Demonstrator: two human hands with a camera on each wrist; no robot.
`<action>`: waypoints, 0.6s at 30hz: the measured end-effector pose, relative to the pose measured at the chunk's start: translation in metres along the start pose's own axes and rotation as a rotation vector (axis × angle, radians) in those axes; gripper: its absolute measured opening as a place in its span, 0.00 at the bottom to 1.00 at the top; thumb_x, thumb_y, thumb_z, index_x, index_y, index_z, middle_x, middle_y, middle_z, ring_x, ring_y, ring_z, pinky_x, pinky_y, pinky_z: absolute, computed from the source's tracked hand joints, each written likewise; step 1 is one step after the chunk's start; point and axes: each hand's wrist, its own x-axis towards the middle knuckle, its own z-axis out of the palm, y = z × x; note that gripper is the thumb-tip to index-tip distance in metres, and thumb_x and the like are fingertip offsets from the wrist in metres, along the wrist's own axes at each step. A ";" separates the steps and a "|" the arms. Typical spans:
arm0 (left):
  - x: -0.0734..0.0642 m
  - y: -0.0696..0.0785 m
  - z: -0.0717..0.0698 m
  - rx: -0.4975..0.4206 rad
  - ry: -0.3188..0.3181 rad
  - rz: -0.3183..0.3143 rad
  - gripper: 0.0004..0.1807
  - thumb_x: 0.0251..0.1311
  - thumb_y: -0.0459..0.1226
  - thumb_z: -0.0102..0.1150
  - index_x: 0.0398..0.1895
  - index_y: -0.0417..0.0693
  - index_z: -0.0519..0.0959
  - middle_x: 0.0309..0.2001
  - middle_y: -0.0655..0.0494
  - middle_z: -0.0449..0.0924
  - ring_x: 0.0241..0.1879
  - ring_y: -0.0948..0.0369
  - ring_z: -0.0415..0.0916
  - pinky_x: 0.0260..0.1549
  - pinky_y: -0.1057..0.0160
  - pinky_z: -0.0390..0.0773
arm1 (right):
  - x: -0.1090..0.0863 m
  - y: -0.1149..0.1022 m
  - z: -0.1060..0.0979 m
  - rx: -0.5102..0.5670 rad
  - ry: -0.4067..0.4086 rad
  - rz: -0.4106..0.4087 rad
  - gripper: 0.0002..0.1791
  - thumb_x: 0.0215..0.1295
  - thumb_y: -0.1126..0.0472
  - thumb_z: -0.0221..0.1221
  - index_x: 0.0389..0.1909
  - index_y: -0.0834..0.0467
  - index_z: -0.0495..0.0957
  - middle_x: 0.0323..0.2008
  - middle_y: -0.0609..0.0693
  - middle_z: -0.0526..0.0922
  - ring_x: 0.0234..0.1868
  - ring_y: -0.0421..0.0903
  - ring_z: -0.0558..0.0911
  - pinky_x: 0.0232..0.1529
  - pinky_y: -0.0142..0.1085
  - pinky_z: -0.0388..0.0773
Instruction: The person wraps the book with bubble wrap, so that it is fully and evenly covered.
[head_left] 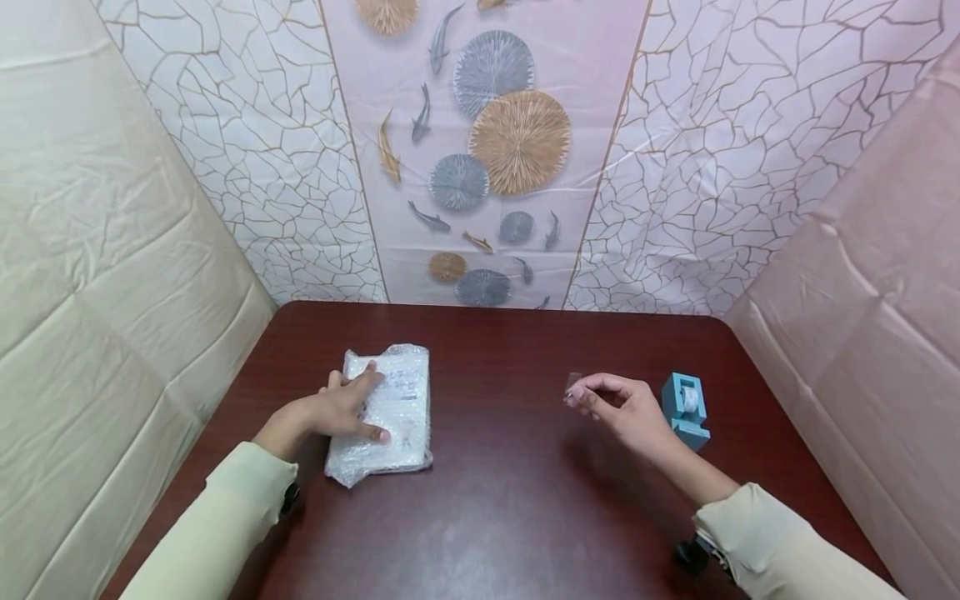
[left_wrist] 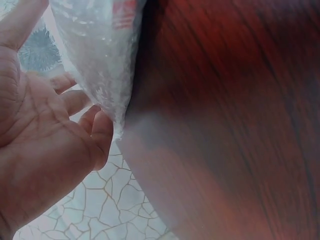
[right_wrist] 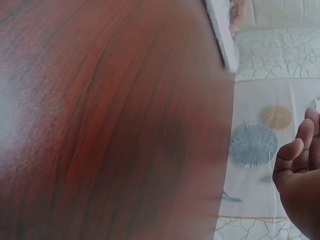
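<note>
A flat package in bubble wrap (head_left: 405, 417) lies on the left part of the table. My left hand (head_left: 339, 408) rests on it with fingers spread, the thumb near its middle. In the left wrist view the wrap (left_wrist: 97, 45) shows a red mark, and the left hand (left_wrist: 47, 125) lies along its edge. My right hand (head_left: 633, 417) is held above the table, pinching a short piece of clear tape (head_left: 573, 382) between thumb and forefinger. In the right wrist view only part of the right hand (right_wrist: 302, 175) shows. Beside that hand stands a teal tape dispenser (head_left: 684, 408) with a roll in it.
The dark red-brown table (head_left: 495, 517) has a glossy top with rounded far corners. A patterned cloth (head_left: 487, 242) with fish and round motifs hangs behind its far edge. Pale quilted sheets (head_left: 97, 275) hang at both sides.
</note>
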 end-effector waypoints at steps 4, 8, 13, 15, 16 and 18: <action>0.000 -0.002 0.002 0.001 0.011 0.001 0.68 0.59 0.66 0.77 0.90 0.42 0.51 0.91 0.33 0.37 0.66 0.37 0.52 0.67 0.27 0.63 | 0.003 -0.003 0.003 0.014 -0.020 0.005 0.09 0.80 0.59 0.67 0.50 0.60 0.90 0.44 0.58 0.95 0.36 0.40 0.88 0.38 0.32 0.89; 0.001 -0.002 0.005 0.014 0.034 -0.008 0.67 0.58 0.63 0.79 0.90 0.42 0.52 0.91 0.35 0.39 0.67 0.37 0.52 0.67 0.28 0.62 | 0.007 -0.006 0.009 0.020 -0.033 0.018 0.08 0.79 0.60 0.67 0.50 0.59 0.91 0.45 0.57 0.95 0.38 0.41 0.89 0.40 0.32 0.89; 0.000 0.002 0.004 0.008 0.053 -0.006 0.67 0.57 0.61 0.81 0.88 0.39 0.54 0.90 0.31 0.41 0.65 0.36 0.53 0.65 0.27 0.62 | 0.014 -0.009 0.019 0.027 -0.063 0.007 0.08 0.79 0.61 0.67 0.50 0.60 0.91 0.44 0.58 0.94 0.38 0.41 0.89 0.39 0.32 0.89; 0.000 0.002 0.004 0.008 0.050 -0.013 0.67 0.58 0.61 0.81 0.89 0.40 0.54 0.90 0.32 0.41 0.65 0.37 0.53 0.66 0.28 0.61 | 0.017 -0.009 0.023 0.027 -0.071 -0.003 0.08 0.79 0.61 0.67 0.49 0.60 0.91 0.43 0.58 0.94 0.37 0.41 0.87 0.37 0.32 0.88; 0.001 0.001 0.005 0.010 0.048 -0.015 0.67 0.58 0.62 0.80 0.89 0.40 0.53 0.90 0.32 0.40 0.65 0.38 0.53 0.66 0.29 0.60 | 0.018 -0.010 0.025 0.024 -0.073 -0.009 0.07 0.79 0.61 0.68 0.48 0.60 0.91 0.42 0.58 0.94 0.37 0.41 0.87 0.36 0.32 0.87; 0.002 -0.001 0.006 0.016 0.050 -0.011 0.67 0.57 0.63 0.80 0.89 0.41 0.53 0.91 0.33 0.40 0.64 0.38 0.53 0.65 0.30 0.61 | 0.021 -0.010 0.029 0.021 -0.076 -0.019 0.07 0.78 0.61 0.68 0.47 0.59 0.92 0.41 0.58 0.94 0.36 0.42 0.86 0.35 0.33 0.87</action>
